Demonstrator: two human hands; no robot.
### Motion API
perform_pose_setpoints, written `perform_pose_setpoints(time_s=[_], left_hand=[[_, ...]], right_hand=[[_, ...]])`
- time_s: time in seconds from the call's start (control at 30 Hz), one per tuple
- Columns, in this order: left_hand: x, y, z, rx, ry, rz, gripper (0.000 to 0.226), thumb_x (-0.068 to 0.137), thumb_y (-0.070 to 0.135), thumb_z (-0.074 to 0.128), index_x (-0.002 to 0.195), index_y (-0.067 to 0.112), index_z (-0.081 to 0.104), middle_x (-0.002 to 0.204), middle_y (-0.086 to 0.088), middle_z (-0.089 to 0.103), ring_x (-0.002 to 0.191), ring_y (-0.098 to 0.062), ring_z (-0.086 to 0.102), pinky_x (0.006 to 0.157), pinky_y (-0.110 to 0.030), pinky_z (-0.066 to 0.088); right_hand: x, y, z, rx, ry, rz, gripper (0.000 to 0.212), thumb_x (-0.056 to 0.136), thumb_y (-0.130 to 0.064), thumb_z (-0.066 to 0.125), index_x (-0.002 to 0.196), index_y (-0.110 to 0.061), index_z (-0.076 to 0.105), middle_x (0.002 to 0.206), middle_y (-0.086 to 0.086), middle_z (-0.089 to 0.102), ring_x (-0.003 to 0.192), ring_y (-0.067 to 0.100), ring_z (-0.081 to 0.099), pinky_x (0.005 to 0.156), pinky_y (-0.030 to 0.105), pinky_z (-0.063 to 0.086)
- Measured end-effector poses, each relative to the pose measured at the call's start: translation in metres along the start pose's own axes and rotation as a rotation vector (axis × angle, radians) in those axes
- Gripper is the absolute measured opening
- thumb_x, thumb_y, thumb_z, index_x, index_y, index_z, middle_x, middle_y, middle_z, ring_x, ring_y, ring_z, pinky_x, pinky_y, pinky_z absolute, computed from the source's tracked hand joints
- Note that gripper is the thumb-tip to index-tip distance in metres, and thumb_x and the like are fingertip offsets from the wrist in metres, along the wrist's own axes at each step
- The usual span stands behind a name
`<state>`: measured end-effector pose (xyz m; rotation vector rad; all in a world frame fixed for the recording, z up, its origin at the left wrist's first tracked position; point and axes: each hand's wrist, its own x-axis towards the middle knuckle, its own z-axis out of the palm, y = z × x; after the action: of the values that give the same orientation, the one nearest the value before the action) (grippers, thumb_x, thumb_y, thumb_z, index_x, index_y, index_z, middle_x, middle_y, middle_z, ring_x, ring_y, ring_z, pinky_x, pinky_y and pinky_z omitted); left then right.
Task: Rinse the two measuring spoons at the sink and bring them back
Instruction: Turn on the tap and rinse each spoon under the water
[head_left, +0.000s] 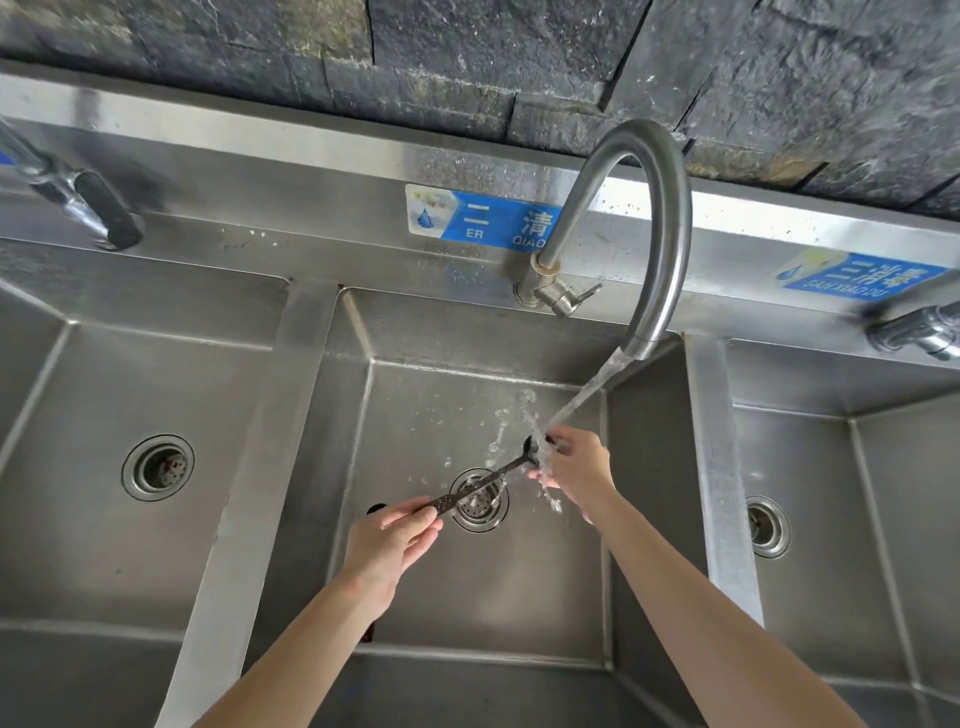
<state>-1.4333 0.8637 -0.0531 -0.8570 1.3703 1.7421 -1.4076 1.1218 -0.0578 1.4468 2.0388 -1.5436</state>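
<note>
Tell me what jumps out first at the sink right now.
Water pours from the curved faucet into the middle basin, splashing over a dark measuring spoon. The left hand pinches its handle while the right hand rubs its bowl under the stream, above the drain.

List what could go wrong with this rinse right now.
1. The left hand pinches only the handle end of the measuring spoon; wet, it might slip into the middle basin.
2. The water stream hits the bowl by the right hand and already sprays, so splashing outward seems likely.
</note>
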Motion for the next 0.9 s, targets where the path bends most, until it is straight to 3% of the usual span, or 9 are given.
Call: perform_pose_setpoints(time_s=[0.07, 0.13, 0.27, 0.37, 0.43, 0.53, 0.63, 0.8, 0.9], left_hand=[[0.003, -0.002, -0.001, -0.032, 0.030, 0.005, 0.024, 0.082, -0.007, 0.073, 0.106, -0.005, 0.071, 0.105, -0.022, 0.075, 0.093, -0.028, 0.074, 0.069, -0.021, 0.062], [0.006, -0.004, -0.001, -0.049, 0.070, 0.020, 0.022, 0.083, -0.007, 0.073, 0.104, -0.003, 0.072, 0.104, -0.021, 0.076, 0.091, -0.026, 0.074, 0.067, -0.019, 0.061], [0.012, -0.004, -0.001, -0.101, 0.098, 0.045, 0.023, 0.084, -0.008, 0.071, 0.106, -0.004, 0.070, 0.102, -0.021, 0.076, 0.084, -0.021, 0.076, 0.070, -0.022, 0.062], [0.015, 0.000, 0.001, -0.142, 0.081, 0.033, 0.026, 0.089, -0.008, 0.064, 0.114, -0.004, 0.067, 0.107, -0.022, 0.073, 0.088, -0.023, 0.075, 0.086, -0.029, 0.060], [0.017, 0.004, 0.006, -0.168, 0.064, 0.022, 0.026, 0.091, -0.008, 0.061, 0.115, -0.002, 0.067, 0.107, -0.022, 0.073, 0.086, -0.022, 0.076, 0.085, -0.030, 0.061], [0.019, 0.013, 0.020, -0.201, 0.035, 0.027, 0.025, 0.090, -0.007, 0.064, 0.113, 0.001, 0.067, 0.107, -0.022, 0.073, 0.086, -0.022, 0.077, 0.086, -0.032, 0.061], [0.020, 0.021, 0.042, -0.204, 0.004, 0.050, 0.025, 0.089, -0.005, 0.065, 0.114, 0.000, 0.066, 0.109, -0.023, 0.072, 0.089, -0.024, 0.075, 0.095, -0.035, 0.056], [0.027, 0.025, 0.082, -0.185, -0.047, 0.059, 0.028, 0.090, -0.007, 0.063, 0.118, -0.002, 0.065, 0.098, -0.017, 0.074, 0.080, -0.019, 0.076, 0.088, -0.032, 0.060], [0.030, 0.025, 0.103, -0.171, -0.088, 0.054, 0.027, 0.089, -0.009, 0.064, 0.115, -0.003, 0.067, 0.101, -0.020, 0.075, 0.082, -0.022, 0.077, 0.080, -0.031, 0.063]], right_hand=[[-0.001, -0.002, -0.001, -0.009, -0.041, -0.026, 0.035, 0.089, 0.008, 0.071, 0.095, -0.025, 0.081, 0.091, 0.011, 0.080, 0.060, 0.026, 0.079, 0.057, 0.031, 0.064], [0.001, -0.005, -0.002, -0.040, -0.034, -0.057, 0.047, 0.083, 0.016, 0.070, 0.079, -0.030, 0.082, 0.090, 0.009, 0.081, 0.056, 0.023, 0.076, 0.059, 0.034, 0.064], [0.001, -0.017, 0.000, -0.086, 0.007, -0.087, 0.041, 0.090, 0.004, 0.067, 0.071, -0.029, 0.079, 0.090, 0.012, 0.080, 0.056, 0.017, 0.076, 0.058, 0.027, 0.065], [0.000, -0.022, -0.002, -0.091, -0.037, -0.076, 0.036, 0.097, 0.002, 0.058, 0.087, -0.025, 0.081, 0.101, 0.007, 0.079, 0.063, 0.015, 0.080, 0.058, 0.019, 0.062], [-0.003, -0.022, -0.008, -0.038, -0.042, -0.060, 0.036, 0.096, 0.001, 0.057, 0.104, -0.022, 0.083, 0.103, 0.005, 0.079, 0.070, 0.016, 0.081, 0.063, 0.017, 0.063], [-0.009, -0.022, -0.022, 0.077, 0.008, -0.019, 0.036, 0.094, -0.005, 0.058, 0.105, -0.027, 0.083, 0.095, 0.002, 0.083, 0.070, 0.013, 0.081, 0.066, 0.019, 0.064], [-0.014, -0.021, -0.041, 0.212, 0.099, -0.017, 0.026, 0.095, -0.010, 0.065, 0.102, -0.029, 0.081, 0.091, 0.004, 0.083, 0.068, 0.012, 0.081, 0.057, 0.013, 0.058], [-0.019, -0.020, -0.074, 0.358, 0.139, -0.101, 0.033, 0.092, 0.001, 0.071, 0.105, -0.027, 0.083, 0.096, 0.006, 0.083, 0.083, 0.022, 0.082, 0.077, 0.026, 0.066], [-0.020, -0.017, -0.096, 0.417, 0.139, -0.127, 0.034, 0.093, 0.000, 0.070, 0.116, -0.023, 0.081, 0.099, 0.008, 0.084, 0.086, 0.022, 0.082, 0.079, 0.025, 0.065]])
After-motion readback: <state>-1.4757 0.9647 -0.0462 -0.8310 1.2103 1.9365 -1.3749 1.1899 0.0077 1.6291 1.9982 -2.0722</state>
